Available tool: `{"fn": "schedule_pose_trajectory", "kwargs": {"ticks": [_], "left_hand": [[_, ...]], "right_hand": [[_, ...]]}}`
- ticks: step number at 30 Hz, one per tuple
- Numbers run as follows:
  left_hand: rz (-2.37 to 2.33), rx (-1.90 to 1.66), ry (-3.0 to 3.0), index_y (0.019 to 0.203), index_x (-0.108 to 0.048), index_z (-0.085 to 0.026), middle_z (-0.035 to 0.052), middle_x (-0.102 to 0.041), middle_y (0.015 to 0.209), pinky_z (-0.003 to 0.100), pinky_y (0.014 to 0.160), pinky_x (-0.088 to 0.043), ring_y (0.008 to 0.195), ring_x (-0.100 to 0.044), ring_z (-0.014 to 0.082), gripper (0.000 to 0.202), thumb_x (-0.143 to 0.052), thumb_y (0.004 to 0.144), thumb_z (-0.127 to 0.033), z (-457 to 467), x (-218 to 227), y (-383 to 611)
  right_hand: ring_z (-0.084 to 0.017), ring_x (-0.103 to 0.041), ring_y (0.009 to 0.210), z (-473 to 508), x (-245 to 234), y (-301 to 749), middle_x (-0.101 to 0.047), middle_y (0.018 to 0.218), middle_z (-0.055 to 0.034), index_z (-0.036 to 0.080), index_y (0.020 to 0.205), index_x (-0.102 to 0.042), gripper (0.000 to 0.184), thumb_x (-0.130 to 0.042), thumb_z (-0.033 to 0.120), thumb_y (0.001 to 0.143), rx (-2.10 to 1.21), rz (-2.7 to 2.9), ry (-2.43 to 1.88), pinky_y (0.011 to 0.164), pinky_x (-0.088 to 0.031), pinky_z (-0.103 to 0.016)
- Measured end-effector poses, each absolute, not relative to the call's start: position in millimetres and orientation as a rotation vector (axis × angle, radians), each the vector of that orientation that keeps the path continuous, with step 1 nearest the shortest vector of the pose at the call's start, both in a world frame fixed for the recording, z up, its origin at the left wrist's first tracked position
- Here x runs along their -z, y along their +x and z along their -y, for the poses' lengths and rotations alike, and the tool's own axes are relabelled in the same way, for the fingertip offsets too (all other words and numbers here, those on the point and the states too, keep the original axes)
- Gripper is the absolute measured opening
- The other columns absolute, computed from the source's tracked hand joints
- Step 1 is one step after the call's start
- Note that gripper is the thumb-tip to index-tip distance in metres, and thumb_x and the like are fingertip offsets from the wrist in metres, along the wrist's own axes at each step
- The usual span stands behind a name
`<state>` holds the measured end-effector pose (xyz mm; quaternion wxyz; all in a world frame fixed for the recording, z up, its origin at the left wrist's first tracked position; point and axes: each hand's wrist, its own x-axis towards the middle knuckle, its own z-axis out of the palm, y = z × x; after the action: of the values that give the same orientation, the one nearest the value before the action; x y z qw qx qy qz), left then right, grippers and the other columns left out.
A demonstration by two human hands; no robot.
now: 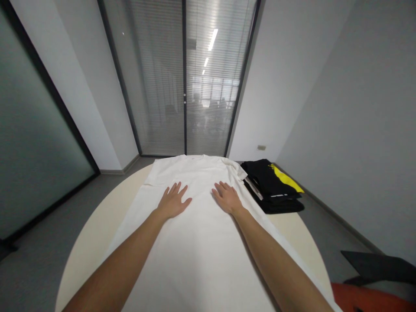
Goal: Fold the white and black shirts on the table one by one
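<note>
A white T-shirt lies spread over the round table, its neckline at the far edge and its body running toward me. My left hand rests flat on the upper left of the shirt, fingers spread. On the upper right of it lies my right hand, palm down with the fingers stretched out. Neither hand holds anything. The shirt's right sleeve reaches toward a stack of folded dark clothes, with a black and yellow piece on top. My forearms cover parts of the shirt's sides.
The pale round table shows its curved edge on both sides. At the lower right stands a red and black chair. Beyond the table is a glass partition with blinds, with grey walls beside it.
</note>
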<state>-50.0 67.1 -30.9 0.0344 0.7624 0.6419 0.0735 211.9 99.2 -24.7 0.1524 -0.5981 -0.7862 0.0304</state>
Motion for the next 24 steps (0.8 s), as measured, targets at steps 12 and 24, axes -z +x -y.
{"fn": "schedule_pose_trajectory", "kwargs": {"ticks": [12, 24], "left_hand": [[-1.99, -0.338, 2.354, 0.153, -0.04, -0.022, 0.0131, -0.028, 0.163, 0.051, 0.121, -0.018, 0.152, -0.021, 0.031, 0.065, -0.037, 0.099, -0.057, -65, 36, -49], [-2.637, -0.726, 1.767, 0.145, -0.052, -0.018, 0.017, -0.033, 0.16, 0.056, 0.116, -0.026, 0.145, -0.033, 0.0391, 0.059, -0.036, 0.098, -0.049, -90, 25, -112]], "right_hand": [[-0.033, -0.02, 0.151, -100, 4, 155, -0.028, 0.163, -0.0108, 0.02, 0.153, -0.039, 0.064, -0.026, 0.056, 0.101, -0.203, 2.295, -1.801, 0.119, -0.015, -0.053], [-0.032, -0.016, 0.152, -96, 23, 150, -0.025, 0.165, -0.0076, 0.024, 0.155, -0.036, 0.067, -0.031, 0.06, 0.099, -0.266, 2.375, -1.668, 0.121, -0.01, -0.05]]}}
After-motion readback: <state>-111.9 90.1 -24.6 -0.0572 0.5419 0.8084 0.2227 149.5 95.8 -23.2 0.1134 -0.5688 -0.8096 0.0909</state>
